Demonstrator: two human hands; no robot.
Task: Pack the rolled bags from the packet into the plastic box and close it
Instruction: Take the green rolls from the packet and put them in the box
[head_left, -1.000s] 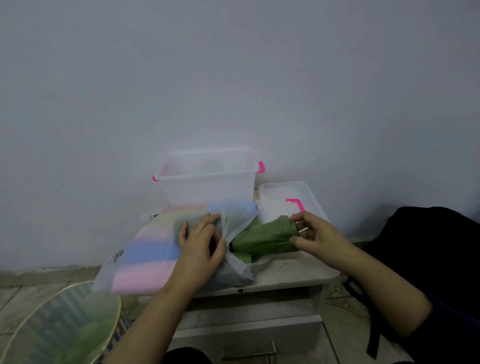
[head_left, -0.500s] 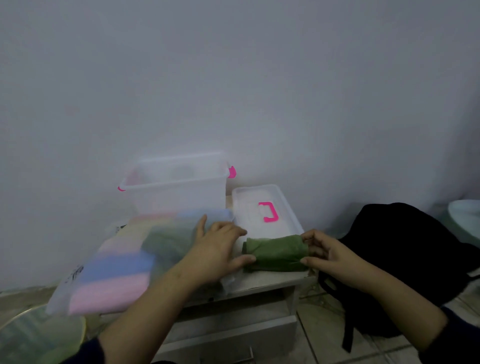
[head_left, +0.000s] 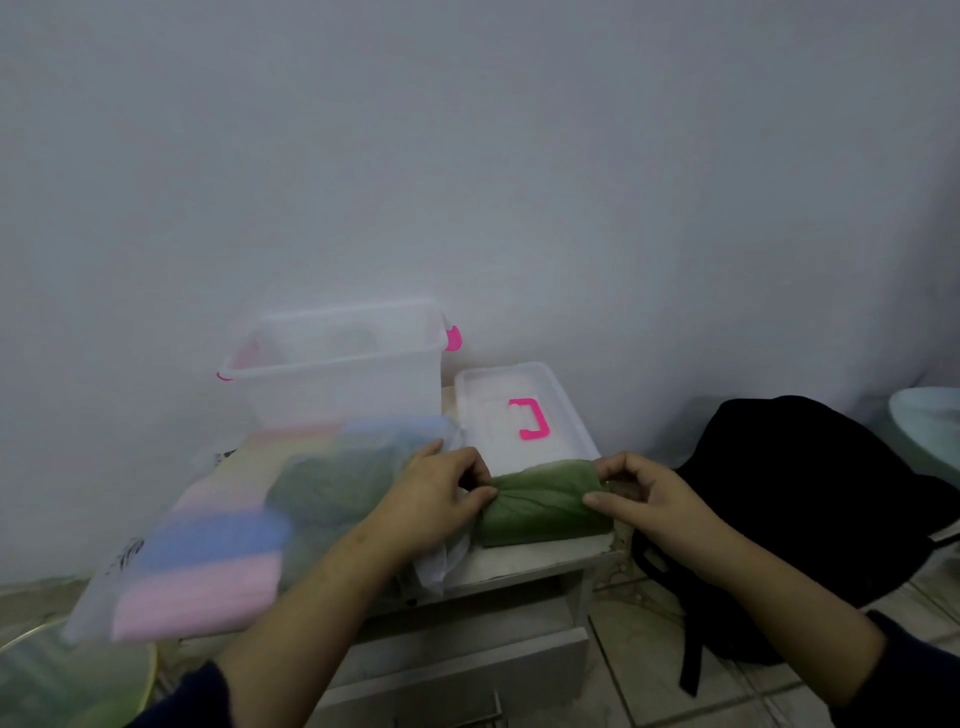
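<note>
A green rolled bag (head_left: 540, 506) lies across the front right of a small white cabinet top (head_left: 524, 564). My left hand (head_left: 436, 499) pinches its left end and my right hand (head_left: 641, 493) pinches its right end. To the left lies the translucent packet (head_left: 218, 530) with pink, blue and yellow stripes, more green rolls dimly visible inside. The clear plastic box (head_left: 337, 364) with pink latches stands open at the back against the wall. Its white lid (head_left: 519, 415) with a pink handle lies flat to the box's right.
A black backpack (head_left: 810, 499) sits on the tiled floor right of the cabinet. A round glass-topped surface (head_left: 62, 675) shows at the bottom left. A pale basin edge (head_left: 930, 421) is at the far right. The cabinet has a drawer (head_left: 457, 670) below.
The green roll has come out of the packet and now lies to its right, on the cabinet. My left hand left the packet mouth and took the roll's left end. The view shifted right.
</note>
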